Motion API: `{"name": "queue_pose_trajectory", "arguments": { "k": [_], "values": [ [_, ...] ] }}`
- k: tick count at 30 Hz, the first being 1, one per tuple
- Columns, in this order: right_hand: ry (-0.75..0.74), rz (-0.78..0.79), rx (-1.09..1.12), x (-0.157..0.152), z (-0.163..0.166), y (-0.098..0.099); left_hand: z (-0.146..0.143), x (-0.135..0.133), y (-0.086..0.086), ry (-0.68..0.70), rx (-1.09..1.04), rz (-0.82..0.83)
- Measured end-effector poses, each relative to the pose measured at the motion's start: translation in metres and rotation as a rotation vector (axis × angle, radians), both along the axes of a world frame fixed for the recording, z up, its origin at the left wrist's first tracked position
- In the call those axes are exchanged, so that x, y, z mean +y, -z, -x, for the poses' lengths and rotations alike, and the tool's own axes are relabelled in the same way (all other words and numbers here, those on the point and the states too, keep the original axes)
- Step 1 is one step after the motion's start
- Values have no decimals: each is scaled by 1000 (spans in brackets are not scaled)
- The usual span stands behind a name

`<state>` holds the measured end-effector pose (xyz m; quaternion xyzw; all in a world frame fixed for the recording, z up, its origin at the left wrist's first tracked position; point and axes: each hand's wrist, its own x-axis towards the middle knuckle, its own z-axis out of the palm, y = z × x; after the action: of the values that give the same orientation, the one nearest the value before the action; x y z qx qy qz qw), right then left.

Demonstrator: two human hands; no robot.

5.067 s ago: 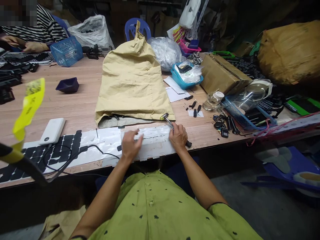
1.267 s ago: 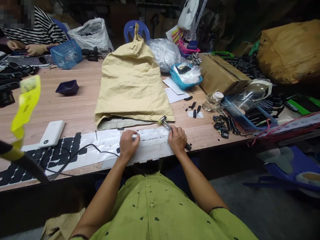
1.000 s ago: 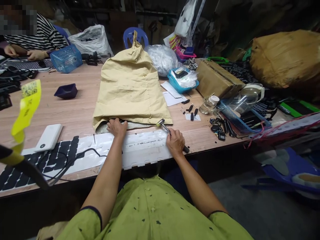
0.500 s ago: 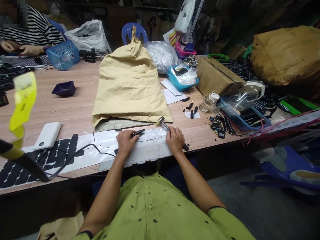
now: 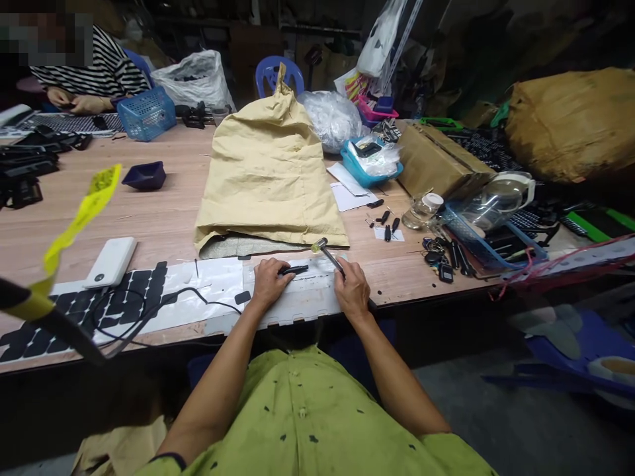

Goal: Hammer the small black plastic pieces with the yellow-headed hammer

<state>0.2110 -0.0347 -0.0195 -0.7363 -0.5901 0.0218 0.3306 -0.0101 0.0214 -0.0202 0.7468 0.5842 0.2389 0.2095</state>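
My left hand (image 5: 269,283) is closed, its fingers pinching the left end of a small, slim black part (image 5: 297,269) low over a white board (image 5: 302,301) at the table's front edge. I cannot make out exactly what the part is. In my right hand (image 5: 352,287) is a small hammer (image 5: 331,256), gripped by its handle. Its metal head with a yellowish face points up and to the left, just right of the black part. The handle's lower end shows below my fist. A beige cloth sack (image 5: 272,178) lies right behind the board.
To the left are a white power bank (image 5: 112,262), black tiles on a white sheet (image 5: 208,281), a cable and a yellow tag (image 5: 82,215). Key fobs (image 5: 445,271), a glass jar (image 5: 417,215) and a blue basket (image 5: 520,254) stand right. A co-worker in stripes (image 5: 112,69) sits far left.
My view has turned slightly left, so the scene sits further right. The black part now lies flatter, where it was tilted before. Both hands keep their holds.
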Motion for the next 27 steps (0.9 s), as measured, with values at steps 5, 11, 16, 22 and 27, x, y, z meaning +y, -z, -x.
{"name": "queue_pose_trajectory", "arguments": {
  "k": [5, 11, 16, 22, 27],
  "values": [
    [-203, -47, 223, -26, 19, -6, -3, -1, -4, -12, 0, 20],
    [-276, -30, 249, -42, 30, -10, -6, -2, -8, -21, -10, 46],
    [-258, 8, 230, -41, 29, -11, -7, -2, -8, -13, -23, 56],
    [-322, 23, 217, -37, 37, -15, -8, -2, -6, -13, -23, 60],
    [-291, 89, 150, -33, 38, -11, -9, -3, -6, -12, -30, 63]
  ]
}}
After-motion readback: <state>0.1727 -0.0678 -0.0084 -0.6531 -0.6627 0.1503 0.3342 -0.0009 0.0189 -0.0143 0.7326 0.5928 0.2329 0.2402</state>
